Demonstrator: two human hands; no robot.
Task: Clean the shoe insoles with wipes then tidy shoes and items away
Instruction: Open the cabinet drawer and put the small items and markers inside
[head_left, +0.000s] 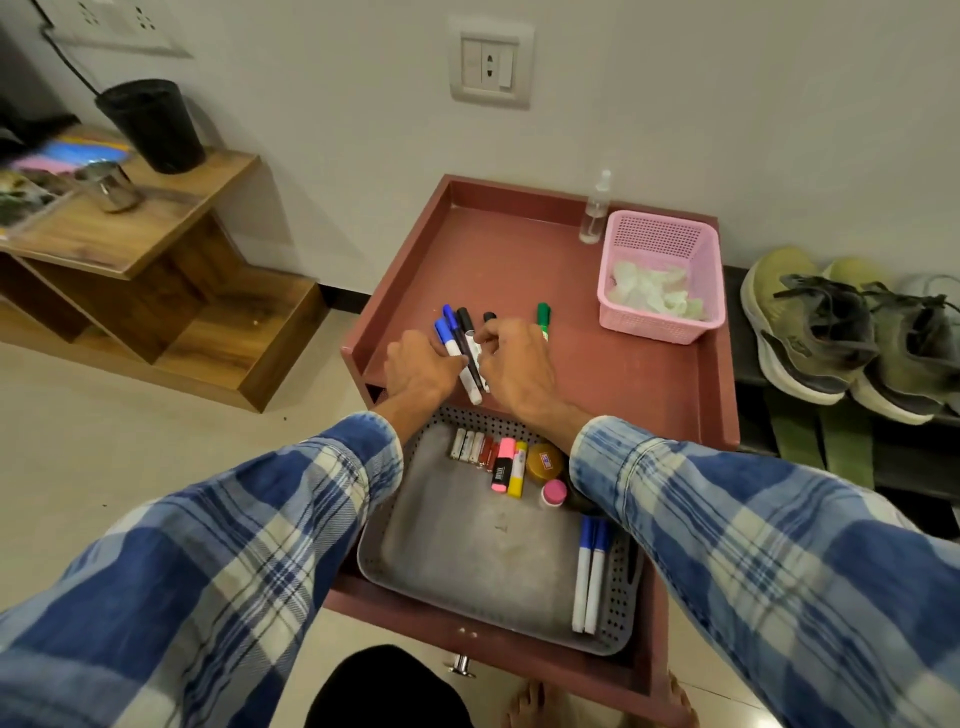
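Maroon rimmed tabletop (519, 260) against a white wall; wooden shelf (156, 234) at far left, partly cut off. Left hand (415, 366): grip curled round a bundle of markers (465, 358), its fingertips hidden behind the knuckles. Right hand (514, 364): grip pinching the same bundle from the other side, one black cap barely showing. Green marker (544, 317) lies just beside this hand, half hidden. Pink basket (660, 322) holds crumpled wipes (654, 293). Shoes (831, 338) stand at far right, off the tabletop, the outermost cut off.
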